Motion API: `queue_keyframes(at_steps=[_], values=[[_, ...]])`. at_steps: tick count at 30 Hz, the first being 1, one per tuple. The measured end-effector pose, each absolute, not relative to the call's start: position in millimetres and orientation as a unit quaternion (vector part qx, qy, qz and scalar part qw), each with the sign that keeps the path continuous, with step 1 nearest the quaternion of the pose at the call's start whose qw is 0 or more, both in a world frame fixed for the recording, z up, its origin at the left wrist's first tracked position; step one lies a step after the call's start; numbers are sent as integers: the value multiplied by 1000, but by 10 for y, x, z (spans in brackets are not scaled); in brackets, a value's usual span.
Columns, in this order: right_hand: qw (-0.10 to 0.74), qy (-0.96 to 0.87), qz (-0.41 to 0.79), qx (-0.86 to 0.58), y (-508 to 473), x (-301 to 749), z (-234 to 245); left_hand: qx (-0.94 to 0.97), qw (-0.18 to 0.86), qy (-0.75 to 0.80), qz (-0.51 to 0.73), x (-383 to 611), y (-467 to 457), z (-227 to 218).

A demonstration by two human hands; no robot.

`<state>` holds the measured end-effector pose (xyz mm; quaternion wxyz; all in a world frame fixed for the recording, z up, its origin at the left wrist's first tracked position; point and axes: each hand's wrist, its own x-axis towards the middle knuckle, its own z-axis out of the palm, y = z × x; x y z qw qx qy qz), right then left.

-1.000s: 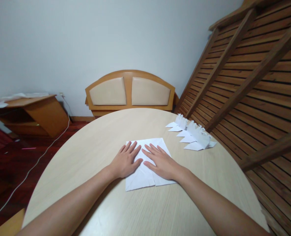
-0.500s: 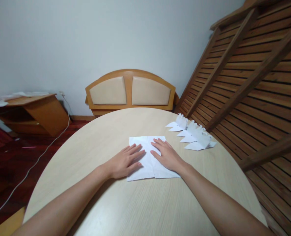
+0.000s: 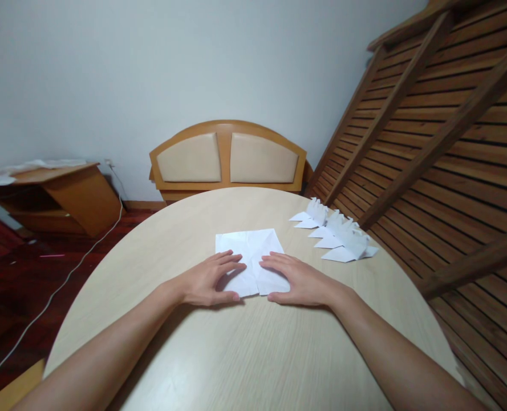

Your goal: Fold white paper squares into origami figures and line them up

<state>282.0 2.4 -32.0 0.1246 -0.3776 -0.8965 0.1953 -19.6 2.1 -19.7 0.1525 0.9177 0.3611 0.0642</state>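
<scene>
A creased white paper sheet (image 3: 250, 246) lies on the round light-wood table (image 3: 236, 354) in front of me. My left hand (image 3: 208, 279) grips the sheet's near left corner, fingers curled on top and thumb at the near edge. My right hand (image 3: 300, 279) holds the near right corner the same way. The paper's near edge sits slightly raised between both hands. Its far half lies flat on the table.
A row of several folded white paper pieces (image 3: 339, 233) sits at the table's far right. A wooden chair (image 3: 227, 157) stands behind the table. A slatted wooden frame (image 3: 441, 142) leans on the right. A low cabinet (image 3: 65, 194) and a floor cable (image 3: 56, 294) are at the left.
Both hands slid back from lying flat on the sheet to its near edge and closed on the corners. The sheet shifted slightly away and its near edge lifted.
</scene>
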Motion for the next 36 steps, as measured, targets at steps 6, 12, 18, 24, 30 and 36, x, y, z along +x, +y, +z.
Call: queue_keyframes(at_steps=[6,12,18,24,30,36], values=[[136,-893,183,-387,23,2825,-280,936,129,324,52,-165,-25,-131],[131,-887,192,-400,33,2844,-248,944,116,300,66,-170,-26,-37],[120,-881,203,-409,62,2898,-246,946,107,302,57,-146,-69,3],[133,-882,206,-403,55,2905,-248,953,100,277,67,-144,-59,-32],[160,-873,204,-413,41,2916,-255,941,69,325,67,-149,-44,-45],[201,-866,236,-393,80,2996,-183,893,44,424,145,-206,22,-80]])
